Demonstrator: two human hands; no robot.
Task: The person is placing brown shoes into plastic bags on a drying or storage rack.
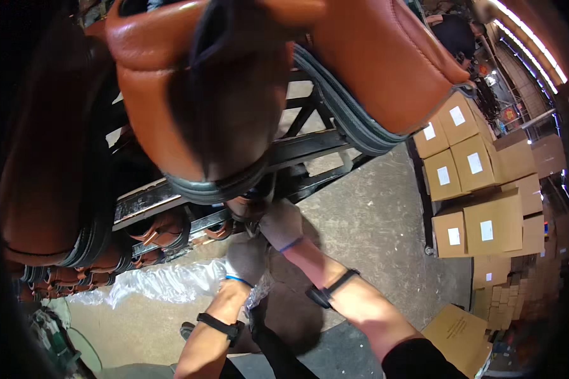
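Observation:
My right hand [282, 224], in a pale grey work glove, reaches up beneath a large orange-brown leather boot [148, 104] with a thick black sole. Lower and to its left is my left hand [245, 258], gloved too, with a blue cuff edge. Both are close together beside a smaller-looking brown leather piece [246, 207], partly hidden under the big boot and in shadow. The fingers of both hands point into that dark spot, so their grip does not show. A dark metal rack [310, 146] carries the boots.
More brown boots hang at the right [385, 69] and left [38, 177], with rows of them lower left. Clear plastic film [171, 283] lies along the rack's foot. Cardboard boxes [474, 161] are stacked on the right. A flat carton [456, 338] is at lower right.

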